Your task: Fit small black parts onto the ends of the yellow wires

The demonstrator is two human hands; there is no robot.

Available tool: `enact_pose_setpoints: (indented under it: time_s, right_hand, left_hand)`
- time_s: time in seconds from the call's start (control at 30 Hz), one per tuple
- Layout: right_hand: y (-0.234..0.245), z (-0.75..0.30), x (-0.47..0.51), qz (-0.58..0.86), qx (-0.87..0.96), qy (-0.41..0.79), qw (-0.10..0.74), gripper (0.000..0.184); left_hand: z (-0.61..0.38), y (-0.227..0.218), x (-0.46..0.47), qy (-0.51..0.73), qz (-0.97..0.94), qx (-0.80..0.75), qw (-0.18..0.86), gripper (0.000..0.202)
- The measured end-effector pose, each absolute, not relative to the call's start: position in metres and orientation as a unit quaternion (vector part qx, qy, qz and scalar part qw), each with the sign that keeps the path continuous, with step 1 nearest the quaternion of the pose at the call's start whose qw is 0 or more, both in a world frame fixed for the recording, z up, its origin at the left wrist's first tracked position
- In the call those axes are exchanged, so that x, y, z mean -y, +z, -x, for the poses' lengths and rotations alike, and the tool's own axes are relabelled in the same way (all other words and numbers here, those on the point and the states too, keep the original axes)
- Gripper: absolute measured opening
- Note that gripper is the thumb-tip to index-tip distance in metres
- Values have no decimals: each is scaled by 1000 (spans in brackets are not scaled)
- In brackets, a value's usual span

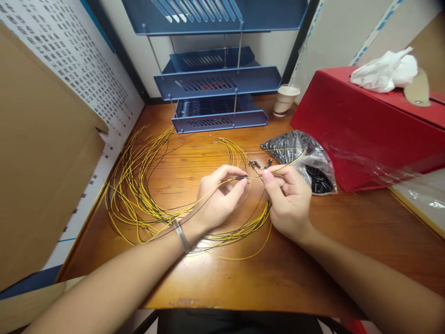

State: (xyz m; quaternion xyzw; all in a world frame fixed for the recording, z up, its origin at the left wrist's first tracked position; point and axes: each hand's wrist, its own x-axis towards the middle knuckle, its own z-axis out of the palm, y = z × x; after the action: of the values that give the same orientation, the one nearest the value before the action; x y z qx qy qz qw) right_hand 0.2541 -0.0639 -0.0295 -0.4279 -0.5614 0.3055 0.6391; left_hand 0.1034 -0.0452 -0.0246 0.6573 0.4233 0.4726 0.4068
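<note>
Between thumb and fingers, my left hand (pixel 222 195) pinches a small black sleeve (pixel 240 177) that sits around a yellow and a black wire. My right hand (pixel 288 197) is closed on the yellow wire (pixel 288 164) just to the right of the sleeve, and the wire loops away beyond my fingers. A large coil of yellow and black wires (pixel 139 185) lies on the left, running under my left wrist. More coiled wires (pixel 239 236) curve below both hands. Behind my fingertips lie a few small black pieces (pixel 257 164), partly hidden.
A clear plastic bag (pixel 302 153) of small black pieces lies right of my hands, against a red box (pixel 347 120) topped by crumpled white plastic (pixel 385 69). A paper cup (pixel 286 99) stands beside the blue tray rack (pixel 219 121). Cardboard (pixel 45 162) leans at left.
</note>
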Motion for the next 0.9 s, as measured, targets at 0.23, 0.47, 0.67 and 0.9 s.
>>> enact_pose_setpoints:
  time_s: [0.23,0.47,0.67,0.9]
  right_hand:
    - [-30,-254,64,434,565,304,633,13]
    - [-31,-250,64,432,554,353,618,17]
    - [-32,-252,64,418,488,439,628,22]
    - [-23,-255,55,396,398,439,701,32]
  left_hand:
    - [-102,-21,46,470,-686,-418,367,15]
    - [-101,-23,45,469,-715,-389,343,13]
    - [-101,-25,45,461,-717,-394,344,11]
    - [-103,-24,45,465,-714,-408,328,11]
